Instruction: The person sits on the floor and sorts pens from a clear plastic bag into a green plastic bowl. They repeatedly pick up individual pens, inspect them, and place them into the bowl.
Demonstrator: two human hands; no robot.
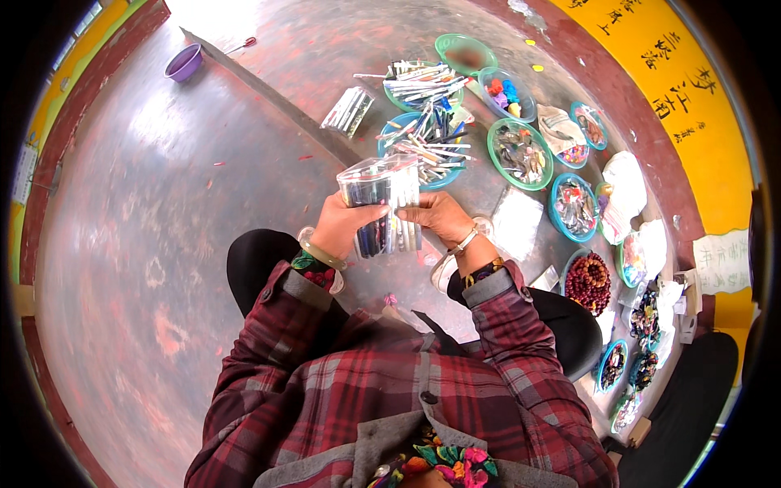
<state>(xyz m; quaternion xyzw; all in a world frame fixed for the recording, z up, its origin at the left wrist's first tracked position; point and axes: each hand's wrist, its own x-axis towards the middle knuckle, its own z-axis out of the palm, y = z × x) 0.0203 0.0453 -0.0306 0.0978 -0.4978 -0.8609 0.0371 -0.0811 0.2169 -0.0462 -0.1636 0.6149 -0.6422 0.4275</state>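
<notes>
Between my two hands, above the floor in front of my lap, is a clear plastic pack of pens (pixel 381 180). Dark pens fill its left part and white ones its right. My left hand (pixel 337 226) is closed around the left side, thumb across the front. From the right, my right hand (pixel 444 218) grips the other side, its thumb close to the left one. Whether it is one pack or two side by side, I cannot tell. Just beyond it, a blue basket (pixel 385 132) holds loose pens. Behind that stands a green-rimmed basket (pixel 460 97) of white pens.
Another clear pack of white pens (pixel 348 111) lies on the floor by a dark floor strip (pixel 268 96). Several baskets of small goods curve along the right, including a green basket (pixel 493 154) and a basket of dark red beads (pixel 587 282). A purple basin (pixel 184 63) stands far left.
</notes>
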